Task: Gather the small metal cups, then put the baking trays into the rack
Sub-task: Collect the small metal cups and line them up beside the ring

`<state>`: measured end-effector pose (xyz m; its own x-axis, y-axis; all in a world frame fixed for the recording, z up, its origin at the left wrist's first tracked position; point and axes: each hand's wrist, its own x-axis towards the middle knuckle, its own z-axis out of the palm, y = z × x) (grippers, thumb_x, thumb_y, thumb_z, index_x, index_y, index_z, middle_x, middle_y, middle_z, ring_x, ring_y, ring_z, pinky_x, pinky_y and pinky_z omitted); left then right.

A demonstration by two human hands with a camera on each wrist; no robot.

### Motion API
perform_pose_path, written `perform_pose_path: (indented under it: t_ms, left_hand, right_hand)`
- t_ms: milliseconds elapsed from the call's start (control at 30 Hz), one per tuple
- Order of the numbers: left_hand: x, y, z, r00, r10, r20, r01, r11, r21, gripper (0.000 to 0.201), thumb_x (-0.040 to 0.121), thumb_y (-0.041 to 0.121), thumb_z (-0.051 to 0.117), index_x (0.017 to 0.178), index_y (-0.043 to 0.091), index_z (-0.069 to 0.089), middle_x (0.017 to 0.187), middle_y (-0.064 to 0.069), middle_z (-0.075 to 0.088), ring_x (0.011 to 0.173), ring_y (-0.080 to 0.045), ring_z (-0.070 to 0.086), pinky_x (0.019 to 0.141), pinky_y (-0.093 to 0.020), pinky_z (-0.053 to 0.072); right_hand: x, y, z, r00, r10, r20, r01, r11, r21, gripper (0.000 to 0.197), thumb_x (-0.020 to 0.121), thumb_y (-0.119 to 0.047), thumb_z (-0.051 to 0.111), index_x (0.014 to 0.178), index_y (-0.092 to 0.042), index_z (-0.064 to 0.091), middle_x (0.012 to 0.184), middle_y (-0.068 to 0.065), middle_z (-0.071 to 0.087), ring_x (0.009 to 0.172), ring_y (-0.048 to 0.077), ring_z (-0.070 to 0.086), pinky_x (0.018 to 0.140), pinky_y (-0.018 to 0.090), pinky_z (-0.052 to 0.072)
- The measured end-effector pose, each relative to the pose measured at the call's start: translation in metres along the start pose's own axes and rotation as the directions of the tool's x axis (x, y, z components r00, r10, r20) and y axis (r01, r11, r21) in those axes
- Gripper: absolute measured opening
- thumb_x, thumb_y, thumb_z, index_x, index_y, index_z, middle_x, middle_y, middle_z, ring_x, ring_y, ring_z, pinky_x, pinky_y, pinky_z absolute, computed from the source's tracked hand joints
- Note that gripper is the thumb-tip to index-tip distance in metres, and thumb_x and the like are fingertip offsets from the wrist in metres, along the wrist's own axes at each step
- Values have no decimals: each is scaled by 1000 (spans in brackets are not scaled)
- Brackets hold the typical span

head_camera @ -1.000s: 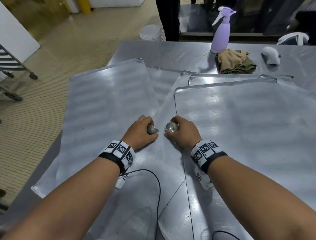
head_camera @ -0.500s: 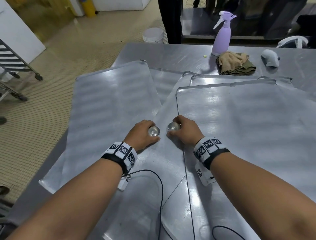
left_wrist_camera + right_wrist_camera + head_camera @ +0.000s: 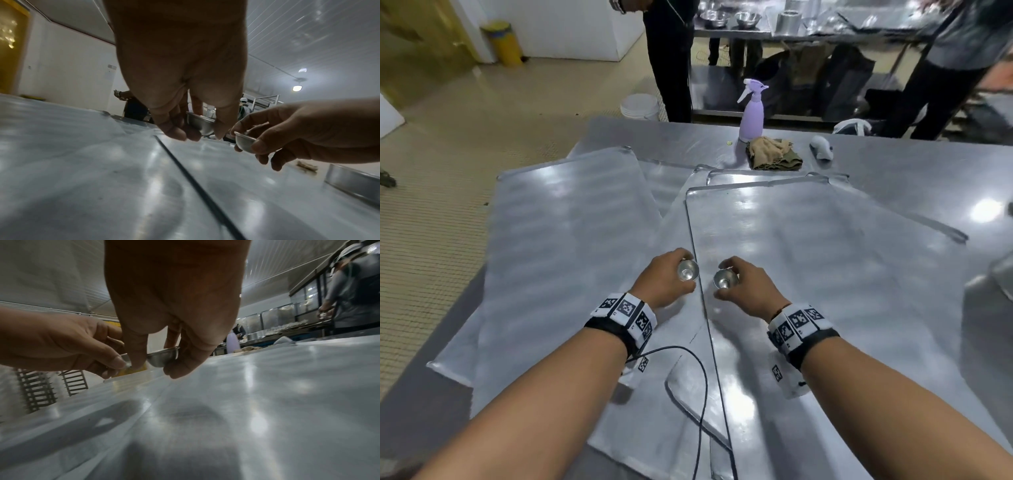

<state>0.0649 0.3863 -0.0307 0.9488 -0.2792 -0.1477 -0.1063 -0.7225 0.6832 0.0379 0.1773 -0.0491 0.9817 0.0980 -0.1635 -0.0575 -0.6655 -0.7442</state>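
My left hand (image 3: 671, 277) pinches a small metal cup (image 3: 688, 270) between thumb and fingers, just above the trays; the same cup (image 3: 200, 124) shows in the left wrist view. My right hand (image 3: 743, 284) holds a second small metal cup (image 3: 726, 279), seen also as a cup (image 3: 162, 356) in the right wrist view. Both cups hang mouth up, a little apart. Several flat baking trays overlap on the steel table: one at the left (image 3: 571, 246), one at the right (image 3: 825, 260). A wheeled rack (image 3: 35, 391) stands off the table's left side.
At the table's far edge stand a purple spray bottle (image 3: 751, 116), a crumpled brown cloth (image 3: 774, 157) and a grey rag (image 3: 822, 150). A metal pan (image 3: 353, 180) sits at the right. People stand beyond the table. A black cable (image 3: 698, 394) trails between my forearms.
Both hands have lifted their cups off the trays and moved slightly apart. The left cup has turned from lying sideways to mouth up. The head view has tilted up.
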Motion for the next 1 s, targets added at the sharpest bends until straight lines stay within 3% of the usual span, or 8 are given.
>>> perform_pose_path:
  t_ms: [133, 333, 500, 600, 667, 800, 1000]
  left_hand:
    - [-15, 36, 33, 996, 62, 59, -61, 998, -23, 50, 77, 21, 77, 124, 22, 59, 114, 0, 65, 99, -20, 62, 81, -30, 50]
    - [-31, 90, 97, 976, 138, 167, -132, 990, -48, 51, 74, 26, 74, 122, 28, 58, 114, 2, 65, 100, -20, 63, 87, -35, 53]
    - [-38, 143, 156, 942, 226, 248, -220, 974, -52, 48, 77, 22, 73, 123, 24, 60, 114, 1, 65, 100, -20, 62, 86, -31, 52]
    - [-43, 179, 194, 916, 274, 293, -270, 961, -54, 47, 78, 21, 73, 123, 21, 60, 114, 0, 65, 102, -19, 60, 88, -32, 51]
    - [-45, 203, 222, 901, 292, 322, -291, 955, -50, 48, 77, 22, 73, 123, 22, 59, 114, 1, 65, 103, -20, 60, 89, -35, 51]
    - [-54, 254, 279, 885, 312, 347, -316, 948, -48, 49, 77, 25, 74, 123, 25, 58, 113, 2, 65, 101, -20, 62, 87, -35, 52]
    - [-67, 331, 367, 851, 376, 367, -383, 922, -57, 49, 76, 24, 76, 122, 22, 59, 113, -1, 68, 99, -20, 64, 87, -35, 53]
  right_hand:
    - [-49, 18, -28, 995, 67, -75, -67, 998, -7, 54, 75, -24, 84, 123, -17, 58, 109, 0, 66, 95, 20, 63, 78, 27, 48]
    - [-118, 58, -68, 963, 160, -216, -157, 987, 29, 53, 74, -23, 83, 121, -19, 60, 108, -2, 68, 95, 18, 63, 80, 26, 48]
    - [-173, 107, -106, 916, 259, -305, -251, 966, 66, 52, 74, -22, 82, 121, -21, 59, 107, -4, 66, 93, 15, 60, 69, 6, 39]
    - [-206, 138, -130, 892, 300, -339, -289, 954, 83, 53, 74, -23, 82, 121, -22, 59, 106, -5, 66, 92, 14, 60, 67, 4, 36]
    - [-229, 161, -147, 876, 326, -355, -311, 945, 101, 52, 74, -23, 82, 121, -23, 59, 108, -5, 66, 93, 14, 61, 68, 6, 38]
    - [-272, 209, -187, 852, 356, -385, -338, 934, 115, 54, 72, -23, 83, 122, -21, 60, 112, -3, 66, 101, 17, 62, 81, 23, 43]
    - [-333, 285, -245, 820, 403, -406, -380, 914, 139, 55, 72, -24, 83, 122, -23, 60, 110, -6, 66, 102, 15, 61, 84, 25, 45]
